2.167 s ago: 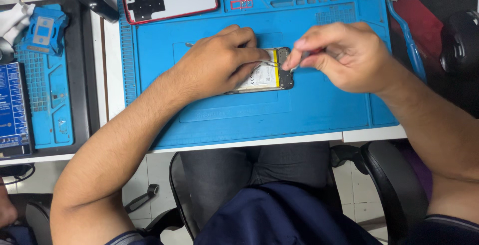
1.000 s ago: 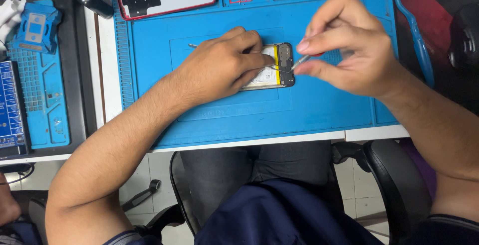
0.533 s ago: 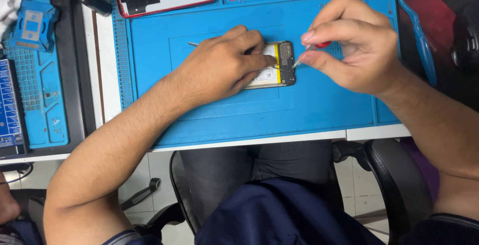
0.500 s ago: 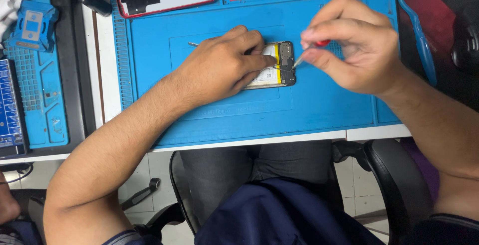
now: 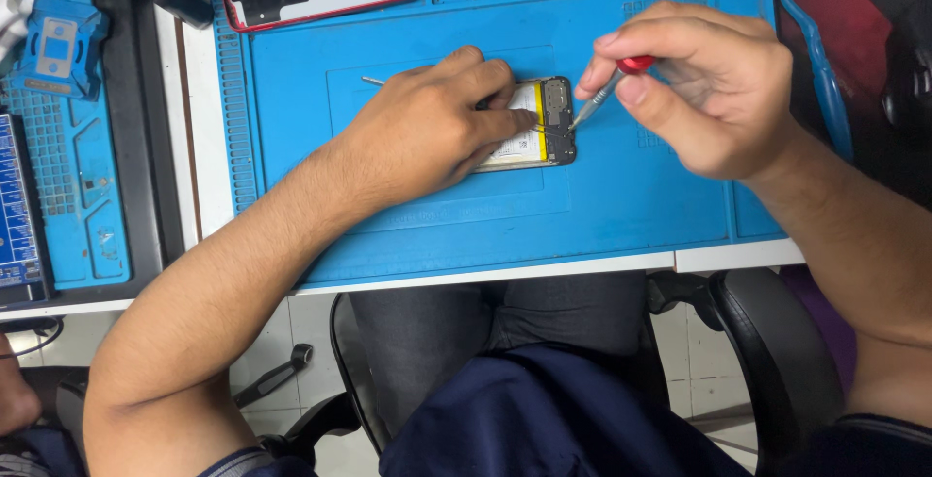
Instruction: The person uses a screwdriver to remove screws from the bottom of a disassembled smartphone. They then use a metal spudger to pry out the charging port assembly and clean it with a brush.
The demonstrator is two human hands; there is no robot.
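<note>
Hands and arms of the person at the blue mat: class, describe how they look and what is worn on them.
Both the left hand and the right hand are bare: no gloves, rings or watch visible. The forearms are uncovered too. Dark navy short sleeves show only at the bottom edge, near the upper arms. Fingernails are short and plain.
</note>
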